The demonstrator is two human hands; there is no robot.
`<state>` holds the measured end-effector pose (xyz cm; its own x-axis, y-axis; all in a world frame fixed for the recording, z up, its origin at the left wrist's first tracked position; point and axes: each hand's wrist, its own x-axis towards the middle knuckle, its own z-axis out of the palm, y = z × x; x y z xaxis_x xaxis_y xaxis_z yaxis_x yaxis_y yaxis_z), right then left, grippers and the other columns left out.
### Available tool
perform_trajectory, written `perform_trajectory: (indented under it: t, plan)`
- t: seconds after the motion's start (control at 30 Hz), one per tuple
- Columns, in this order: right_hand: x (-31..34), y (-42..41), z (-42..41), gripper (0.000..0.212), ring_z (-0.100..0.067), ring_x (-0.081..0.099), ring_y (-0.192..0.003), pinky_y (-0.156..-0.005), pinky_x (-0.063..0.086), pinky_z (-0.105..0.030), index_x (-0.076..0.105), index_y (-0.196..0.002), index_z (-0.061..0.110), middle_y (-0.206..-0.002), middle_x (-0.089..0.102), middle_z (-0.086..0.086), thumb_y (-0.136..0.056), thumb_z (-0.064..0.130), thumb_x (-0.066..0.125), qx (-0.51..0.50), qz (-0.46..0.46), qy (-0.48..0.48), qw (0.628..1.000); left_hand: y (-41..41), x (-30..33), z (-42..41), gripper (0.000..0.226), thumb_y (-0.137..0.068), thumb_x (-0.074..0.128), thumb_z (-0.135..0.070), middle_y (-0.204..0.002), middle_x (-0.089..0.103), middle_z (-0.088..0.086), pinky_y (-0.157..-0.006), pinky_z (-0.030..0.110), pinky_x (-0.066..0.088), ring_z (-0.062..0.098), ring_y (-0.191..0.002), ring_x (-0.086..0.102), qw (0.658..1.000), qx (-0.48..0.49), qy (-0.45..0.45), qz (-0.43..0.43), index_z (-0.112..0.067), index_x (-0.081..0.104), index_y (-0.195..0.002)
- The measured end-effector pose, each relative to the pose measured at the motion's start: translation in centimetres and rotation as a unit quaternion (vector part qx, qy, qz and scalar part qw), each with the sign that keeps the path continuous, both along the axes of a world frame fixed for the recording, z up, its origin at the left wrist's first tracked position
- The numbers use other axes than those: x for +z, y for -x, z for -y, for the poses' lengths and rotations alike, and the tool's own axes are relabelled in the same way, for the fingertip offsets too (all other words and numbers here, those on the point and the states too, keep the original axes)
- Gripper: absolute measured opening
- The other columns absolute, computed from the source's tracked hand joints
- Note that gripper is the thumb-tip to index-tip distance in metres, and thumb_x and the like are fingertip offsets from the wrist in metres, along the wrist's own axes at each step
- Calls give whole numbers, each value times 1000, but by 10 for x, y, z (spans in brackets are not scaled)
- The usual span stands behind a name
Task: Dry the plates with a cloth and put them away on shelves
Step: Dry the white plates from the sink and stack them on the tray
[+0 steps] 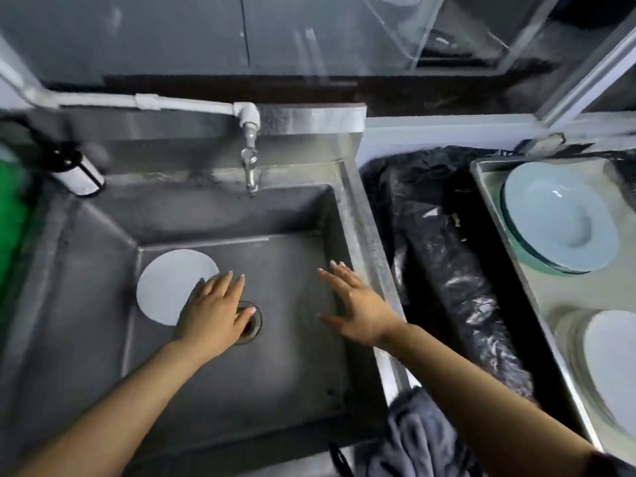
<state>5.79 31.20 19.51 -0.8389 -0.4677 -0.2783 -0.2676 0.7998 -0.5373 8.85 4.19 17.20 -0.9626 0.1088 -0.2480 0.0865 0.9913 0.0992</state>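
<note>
The left grip [213, 304] is wide open with flat fingers and holds nothing. It hangs over the sink [358, 215]. The right grip [354, 304] is open too, fingers spread, and holds nothing. It is by the sink's right wall.

Just left of the left grip a white plate [168, 284] lies flat on the sink floor. The left grip's fingers cover a bit of its edge; I cannot tell if they touch it. Right under the left grip's thumb is the drain [253, 325]. Nothing stands between the two grips.

Up past both grips a tap [249, 163] points down into the sink. Far left of the left grip a dark bottle [77, 173] stands on the sink rim, next to something green [12, 215].

Below the right arm a grey cloth [416, 438] hangs at the sink's corner. Right of the right grip is a bin with a black bag [447, 256]. Past that, a metal surface [509, 242] carries a stack of plates [557, 218] with a deep white one on top, and another plate [612, 366] nearer.
</note>
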Motion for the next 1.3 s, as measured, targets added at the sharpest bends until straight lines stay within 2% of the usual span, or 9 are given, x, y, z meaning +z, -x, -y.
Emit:
perform_trajectory:
  t: [0.17, 0.23, 0.3, 0.37, 0.63, 0.77, 0.87, 1.07, 1.3]
  plan:
    - [-27, 28, 86, 79, -17, 2, -151, -120, 7, -25, 19, -155, 23, -163, 8, -4, -92, 39, 63, 31, 50, -20, 998, 6, -37, 84, 57, -82, 71, -35, -129, 59, 25, -97, 58, 46, 43, -117, 58, 996, 55, 2, 64, -1, 60, -127]
    - [-42, 40, 115, 78, -16, 2, -151, -121, 9, -27, 16, -155, 25, -164, 8, -3, -93, 42, 61, 43, 61, -37, 997, 10, -46, 109, 58, -88, 63, -37, -138, 53, 23, -103, 53, 41, 40, -125, 52, 995, 73, 0, 64, -4, 54, -135]
    - [-56, 52, 144, 78, -16, 3, -151, -119, 9, -26, 15, -155, 25, -164, 8, -1, -94, 43, 59, 53, 72, -49, 995, 16, -58, 129, 64, -96, 47, -45, -153, 36, 15, -113, 43, 26, 31, -141, 34, 993, 85, 2, 79, -11, 34, -148]
    - [-70, 64, 169, 79, -15, 4, -151, -118, 9, -25, 13, -156, 24, -164, 8, 0, -94, 43, 58, 64, 79, -65, 993, 22, -71, 148, 66, -98, 41, -48, -158, 27, 12, -115, 39, 21, 28, -145, 26, 989, 113, -7, 99, -13, 25, -152]
    - [-128, 103, 240, 79, -13, 9, -150, -119, 13, -28, 11, -156, 19, -164, 11, 2, -96, 42, 56, 62, 129, -111, 984, 39, -129, 203, 67, -99, 41, -47, -156, 26, 15, -114, 38, 27, 31, -143, 27, 964, 198, -44, 172, -10, 22, -152]
    - [-153, 117, 261, 79, -16, 15, -149, -120, 17, -32, 11, -156, 17, -163, 13, 0, -96, 41, 57, 46, 166, -130, 976, 41, -156, 219, 60, -98, 43, -46, -146, 39, 14, -106, 38, 38, 30, -135, 36, 947, 242, -74, 198, -9, 31, -144]
    - [-170, 127, 271, 79, -16, 16, -149, -119, 16, -31, 12, -156, 16, -163, 14, 0, -96, 39, 57, 39, 182, -136, 973, 45, -172, 223, 59, -97, 46, -45, -144, 40, 15, -103, 40, 40, 32, -133, 38, 932, 277, -103, 211, -8, 33, -141]
    - [-198, 139, 287, 80, -18, 20, -148, -119, 19, -33, 12, -156, 15, -162, 18, -1, -95, 37, 59, 30, 214, -145, 966, 56, -200, 222, 73, -99, 43, -45, -160, 12, 17, -112, 41, 31, 32, -144, 22, 907, 318, -136, 239, -7, 12, -153]
    - [-223, 138, 297, 86, -23, 32, -143, -115, 27, -33, 11, -156, 14, -160, 26, -3, -91, 34, 64, 19, 249, -142, 958, 58, -219, 221, 82, -94, 55, -38, -161, 9, 14, -109, 41, 34, 32, -142, 27, 887, 365, -178, 221, -3, 10, -152]
